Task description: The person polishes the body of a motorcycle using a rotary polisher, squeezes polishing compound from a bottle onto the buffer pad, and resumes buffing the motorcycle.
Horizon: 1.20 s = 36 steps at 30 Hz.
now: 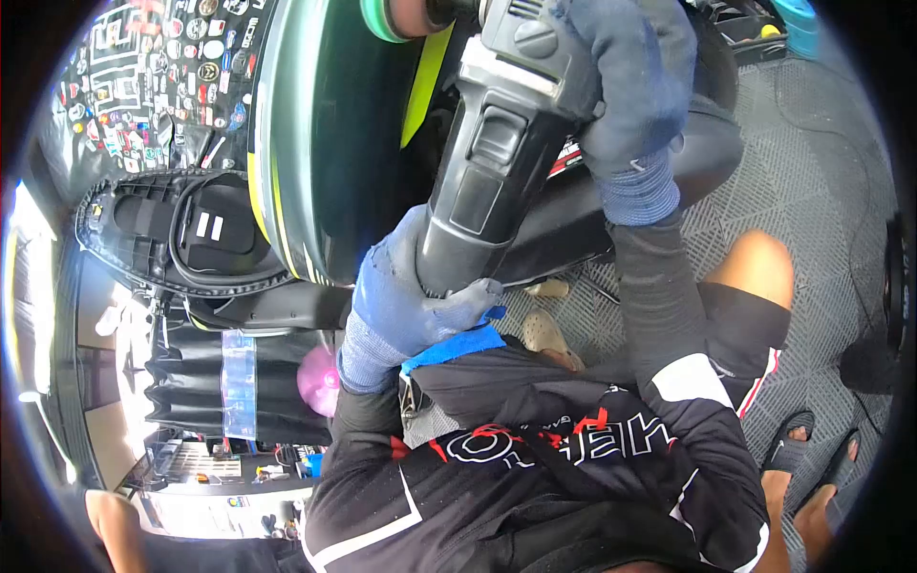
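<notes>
I hold a black power polisher [478,181] with both gloved hands. My left hand [401,296] is wrapped round the rear end of its body. Over its gear head my right hand [635,86] is closed, the fingers partly hidden. The polisher's round green and orange pad [406,14] is at the top edge, beside a glossy dark green panel [330,134] with a yellow stripe; whether pad and panel touch, I cannot tell. A blue cloth [454,349] lies just below my left hand.
A motorcycle seat [191,234] with its underside showing lies left of the panel. A sticker-covered black sheet [162,86] is behind it. Grey floor tiles [812,191] spread to the right, with a cable. Another person's sandalled feet [793,444] are at lower right; a bare arm [115,525] shows at lower left.
</notes>
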Each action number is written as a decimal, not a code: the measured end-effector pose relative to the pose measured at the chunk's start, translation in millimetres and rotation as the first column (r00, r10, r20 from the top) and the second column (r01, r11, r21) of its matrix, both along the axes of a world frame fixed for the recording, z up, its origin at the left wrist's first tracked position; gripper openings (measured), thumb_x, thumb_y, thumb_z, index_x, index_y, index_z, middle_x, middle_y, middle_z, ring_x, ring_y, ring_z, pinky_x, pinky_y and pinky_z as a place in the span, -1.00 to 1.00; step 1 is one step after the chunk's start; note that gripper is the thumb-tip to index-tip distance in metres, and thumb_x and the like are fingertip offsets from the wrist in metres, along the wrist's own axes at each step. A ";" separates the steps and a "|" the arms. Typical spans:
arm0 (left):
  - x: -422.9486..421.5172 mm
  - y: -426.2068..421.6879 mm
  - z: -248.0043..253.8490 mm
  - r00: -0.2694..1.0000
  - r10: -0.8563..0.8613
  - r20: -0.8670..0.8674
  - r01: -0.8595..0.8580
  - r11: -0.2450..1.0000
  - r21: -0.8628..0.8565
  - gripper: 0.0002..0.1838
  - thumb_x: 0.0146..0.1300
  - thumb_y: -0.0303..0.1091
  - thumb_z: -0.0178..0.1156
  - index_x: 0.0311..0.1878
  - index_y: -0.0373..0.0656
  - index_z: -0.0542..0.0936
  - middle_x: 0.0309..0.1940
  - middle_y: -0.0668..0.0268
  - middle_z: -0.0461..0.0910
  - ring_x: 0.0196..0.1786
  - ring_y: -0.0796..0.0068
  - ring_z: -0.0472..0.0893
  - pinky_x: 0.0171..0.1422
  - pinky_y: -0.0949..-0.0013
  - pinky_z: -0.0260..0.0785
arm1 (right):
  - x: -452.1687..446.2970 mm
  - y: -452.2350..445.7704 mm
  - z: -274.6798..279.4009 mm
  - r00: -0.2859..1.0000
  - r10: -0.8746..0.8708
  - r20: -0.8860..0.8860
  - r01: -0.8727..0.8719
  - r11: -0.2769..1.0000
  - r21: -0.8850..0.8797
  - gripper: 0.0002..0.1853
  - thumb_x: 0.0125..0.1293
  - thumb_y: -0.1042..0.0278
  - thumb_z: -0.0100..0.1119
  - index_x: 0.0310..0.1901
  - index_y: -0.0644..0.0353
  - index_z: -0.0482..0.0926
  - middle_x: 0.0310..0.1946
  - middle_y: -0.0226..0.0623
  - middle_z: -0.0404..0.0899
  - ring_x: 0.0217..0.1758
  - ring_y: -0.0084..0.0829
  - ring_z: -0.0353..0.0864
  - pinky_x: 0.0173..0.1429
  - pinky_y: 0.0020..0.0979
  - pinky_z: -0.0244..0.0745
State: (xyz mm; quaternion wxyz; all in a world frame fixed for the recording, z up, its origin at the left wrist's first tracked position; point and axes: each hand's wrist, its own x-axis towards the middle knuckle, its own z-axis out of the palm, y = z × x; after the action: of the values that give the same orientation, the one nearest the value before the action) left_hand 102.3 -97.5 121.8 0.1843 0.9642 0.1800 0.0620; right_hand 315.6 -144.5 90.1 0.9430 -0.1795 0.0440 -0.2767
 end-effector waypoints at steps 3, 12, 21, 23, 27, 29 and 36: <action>-16.3 16.0 -2.2 0.999 -0.047 0.019 0.047 0.999 0.024 -0.35 0.03 -0.13 0.60 0.15 -0.24 0.61 -0.21 0.12 0.76 -0.20 0.29 0.77 -0.05 0.25 0.59 | -11.5 3.2 -24.5 0.968 0.208 0.140 -0.208 0.978 -0.016 -0.64 0.44 0.34 0.22 0.10 0.49 0.59 -0.33 -0.15 0.72 -0.44 -0.48 0.67 -0.36 -0.45 0.57; -91.8 44.5 -30.0 0.995 0.063 -0.083 -0.059 0.997 0.046 -0.17 0.02 -0.01 0.61 0.28 -0.31 0.56 -0.09 0.07 0.77 -0.13 0.23 0.78 0.03 0.21 0.59 | -78.8 15.7 -92.9 0.720 0.511 0.470 -0.364 0.854 -0.372 -0.64 0.40 0.40 0.00 0.16 0.35 0.54 0.19 0.05 0.62 0.18 -0.32 0.66 0.36 -0.24 0.58; -142.7 62.4 -36.0 0.996 -0.002 -0.093 0.022 0.974 0.225 -0.18 -0.02 -0.04 0.63 0.29 -0.23 0.57 -0.10 -0.02 0.77 -0.10 0.00 0.81 -0.04 0.09 0.65 | -134.1 39.7 -112.6 0.702 0.575 0.420 -0.427 0.812 -0.397 -0.66 0.43 0.34 0.03 0.14 0.31 0.51 0.25 0.05 0.55 0.27 -0.29 0.59 0.41 -0.20 0.51; -155.1 71.1 -39.8 0.995 -0.008 -0.098 0.029 0.977 0.212 -0.15 -0.01 -0.05 0.63 0.32 -0.23 0.55 -0.10 -0.02 0.78 -0.09 0.00 0.82 -0.03 0.10 0.65 | -143.8 43.3 -116.3 0.712 0.549 0.437 -0.349 0.818 -0.458 -0.66 0.39 0.32 0.05 0.12 0.31 0.51 0.23 0.03 0.55 0.26 -0.29 0.58 0.42 -0.21 0.48; -170.8 84.4 -46.4 0.987 0.057 -0.153 -0.058 0.998 -0.003 -0.08 -0.01 -0.06 0.62 0.42 -0.23 0.50 -0.08 -0.01 0.80 -0.06 0.03 0.83 0.02 0.11 0.66 | -162.0 53.5 -117.4 0.725 0.533 0.437 -0.364 0.835 -0.413 -0.67 0.30 0.33 0.13 0.03 0.33 0.54 0.07 -0.05 0.57 0.11 -0.30 0.61 0.32 -0.23 0.51; -168.4 83.1 -43.7 0.976 0.053 -0.210 -0.049 0.999 0.025 -0.06 0.00 -0.06 0.62 0.45 -0.23 0.48 -0.08 0.01 0.81 -0.05 0.05 0.84 0.03 0.13 0.66 | -158.1 55.0 -119.6 0.742 0.481 0.467 -0.275 0.854 -0.441 -0.66 0.31 0.29 0.17 0.04 0.32 0.55 0.05 -0.03 0.60 0.11 -0.21 0.64 0.32 -0.16 0.53; -134.9 85.0 -45.4 0.989 -0.007 -0.150 0.003 1.000 -0.026 -0.13 -0.02 -0.02 0.65 0.32 -0.24 0.55 -0.12 0.07 0.79 -0.11 0.12 0.82 -0.01 0.16 0.65 | -121.7 30.9 -100.6 0.799 0.403 0.446 -0.188 0.872 -0.452 -0.71 0.23 0.38 0.16 -0.04 0.31 0.58 -0.01 -0.03 0.63 0.07 -0.18 0.66 0.28 -0.16 0.55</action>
State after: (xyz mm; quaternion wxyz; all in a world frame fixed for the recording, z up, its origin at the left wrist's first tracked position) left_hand -32.5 -12.5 76.4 0.1826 0.9642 0.1916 -0.0135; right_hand 193.8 -113.5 -10.5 0.8958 -0.2829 -0.3007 -0.1644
